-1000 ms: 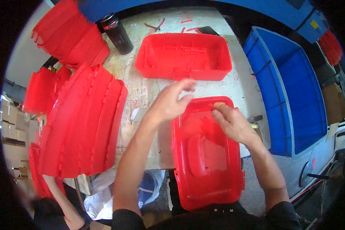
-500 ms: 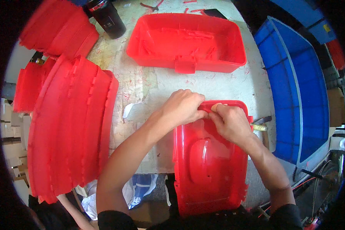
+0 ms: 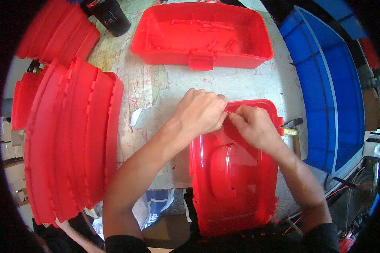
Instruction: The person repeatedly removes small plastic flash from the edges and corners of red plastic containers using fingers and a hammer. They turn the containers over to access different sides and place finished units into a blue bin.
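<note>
Lid [image 3: 234,177], red plastic with a domed oval bump in its middle, lies flat on the worn grey table [image 3: 164,92], its near end hanging over the table's front edge toward the person. Both hands meet at its far edge. Left hand [image 3: 200,111] is curled into a loose fist, fingers bent tight and pinching at a small part on the lid's rim. Right hand [image 3: 251,126] sits just beside it, touching it, fingers likewise bent and pressed onto the same spot; what exactly they grip is hidden between the knuckles. Beyond the hands, well apart, a red open box [image 3: 202,36] stands with its latch tab facing the person. A stack of red lids [image 3: 67,143] lies on the left of the table, a black cup [image 3: 109,17] at the far left corner. Blue bins [image 3: 329,92] stand to the right. A small hammer [image 3: 293,126] lies just right of the lid.
</note>
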### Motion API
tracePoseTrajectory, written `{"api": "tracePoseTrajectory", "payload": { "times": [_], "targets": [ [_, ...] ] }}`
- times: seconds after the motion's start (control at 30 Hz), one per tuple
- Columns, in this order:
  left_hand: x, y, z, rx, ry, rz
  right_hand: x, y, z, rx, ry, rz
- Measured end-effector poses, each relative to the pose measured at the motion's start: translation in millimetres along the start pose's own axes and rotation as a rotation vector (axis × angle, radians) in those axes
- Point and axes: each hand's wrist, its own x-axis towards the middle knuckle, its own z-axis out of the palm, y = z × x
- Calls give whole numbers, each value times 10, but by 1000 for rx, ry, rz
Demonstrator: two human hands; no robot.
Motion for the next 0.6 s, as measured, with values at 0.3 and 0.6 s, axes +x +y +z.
{"api": "tracePoseTrajectory", "payload": {
  "times": [0.3, 0.6],
  "targets": [
    [33, -51, 3, 17, -9, 99, -67, -142, 6, 962, -193, 564],
    [89, 6, 2, 81, -3, 52, 13, -133, 138, -318, 189, 44]
  ]
}}
